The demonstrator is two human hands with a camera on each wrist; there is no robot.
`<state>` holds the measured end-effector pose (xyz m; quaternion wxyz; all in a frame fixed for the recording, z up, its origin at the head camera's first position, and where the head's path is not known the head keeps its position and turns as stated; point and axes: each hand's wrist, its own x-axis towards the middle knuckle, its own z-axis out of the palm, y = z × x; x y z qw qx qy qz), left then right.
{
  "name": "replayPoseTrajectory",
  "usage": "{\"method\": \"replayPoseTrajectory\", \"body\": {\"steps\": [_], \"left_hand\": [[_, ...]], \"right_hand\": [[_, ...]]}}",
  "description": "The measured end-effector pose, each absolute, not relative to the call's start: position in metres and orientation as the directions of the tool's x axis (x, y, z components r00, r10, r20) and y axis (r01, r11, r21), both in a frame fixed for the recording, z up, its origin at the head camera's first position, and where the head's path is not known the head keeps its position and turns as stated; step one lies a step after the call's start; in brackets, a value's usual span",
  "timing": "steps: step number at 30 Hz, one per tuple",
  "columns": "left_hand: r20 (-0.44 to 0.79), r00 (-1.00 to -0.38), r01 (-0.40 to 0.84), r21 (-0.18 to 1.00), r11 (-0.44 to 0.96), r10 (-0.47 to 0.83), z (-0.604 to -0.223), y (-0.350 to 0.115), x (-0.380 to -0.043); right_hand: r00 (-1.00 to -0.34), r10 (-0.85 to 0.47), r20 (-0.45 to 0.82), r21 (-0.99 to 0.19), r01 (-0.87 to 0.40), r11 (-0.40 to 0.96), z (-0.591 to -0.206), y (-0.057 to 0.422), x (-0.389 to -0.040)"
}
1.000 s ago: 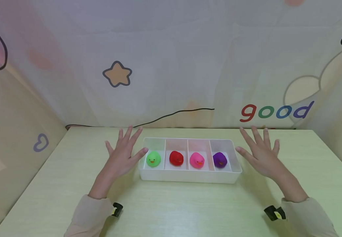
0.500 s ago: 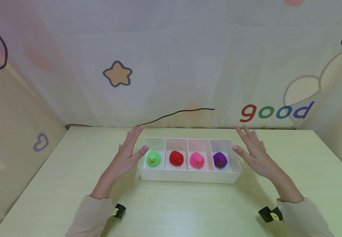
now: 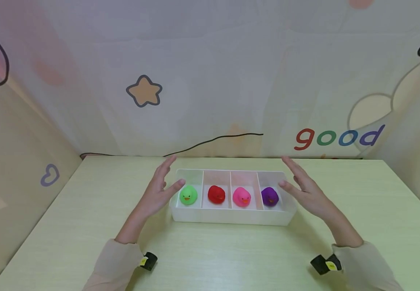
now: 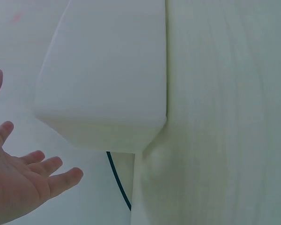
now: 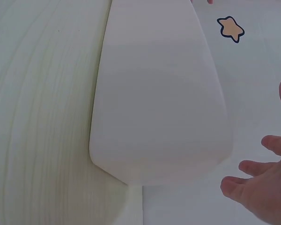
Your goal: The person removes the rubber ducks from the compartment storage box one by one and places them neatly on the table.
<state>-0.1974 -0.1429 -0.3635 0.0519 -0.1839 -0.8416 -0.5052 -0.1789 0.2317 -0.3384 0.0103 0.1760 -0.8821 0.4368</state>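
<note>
A white box [image 3: 232,217] with a row of compartments stands on the table. From left to right, its compartments hold a green duck [image 3: 188,195], a red duck [image 3: 216,194], a pink duck [image 3: 242,197] and a purple duck [image 3: 269,197]. My left hand [image 3: 157,191] is at the box's left end, fingers extended, its thumb tip overlapping the rim near the green duck. At the opposite end my right hand [image 3: 309,194] has its fingers extended too, thumb beside the purple duck's compartment. Both wrist views show the palms facing the box [image 4: 105,70], with nothing held.
The pale wooden table [image 3: 228,258] reaches back to a printed cloth backdrop [image 3: 210,81], which also rises along the left and right sides. Each sleeve carries a small black device, such as the one at the right wrist [image 3: 325,264].
Both hands have turned so their palms face each other, and their spread fingers have come together. The right hand has moved left toward the box, the left hand slightly right. Box and ducks stay put.
</note>
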Motion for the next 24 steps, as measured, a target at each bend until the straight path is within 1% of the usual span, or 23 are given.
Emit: {"method": "replayPoseTrajectory", "body": {"steps": [3, 9, 16, 24], "left_hand": [[0.234, -0.939, 0.317, 0.872, 0.374, 0.251, -0.3652, -0.1431, -0.1982], [0.166, -0.957, 0.239, 0.917, 0.319, 0.24, -0.3686, -0.1453, -0.2001], [0.088, -0.965, 0.165, 0.937, 0.308, 0.248, -0.3702, -0.1476, -0.2008], [0.035, -0.96, 0.122, 0.944, 0.305, 0.277, -0.3729, -0.1504, -0.2033]], "right_hand": [[-0.931, -0.316, 0.183, -0.783, -0.333, 0.526, -0.3404, 0.2299, -0.18], [-0.932, -0.318, 0.174, -0.785, -0.326, 0.526, -0.3412, 0.2259, -0.1796], [-0.943, -0.31, 0.125, -0.786, -0.285, 0.549, -0.3406, 0.2232, -0.1788], [-0.938, -0.323, 0.123, -0.752, -0.301, 0.587, -0.3426, 0.2213, -0.1817]]}}
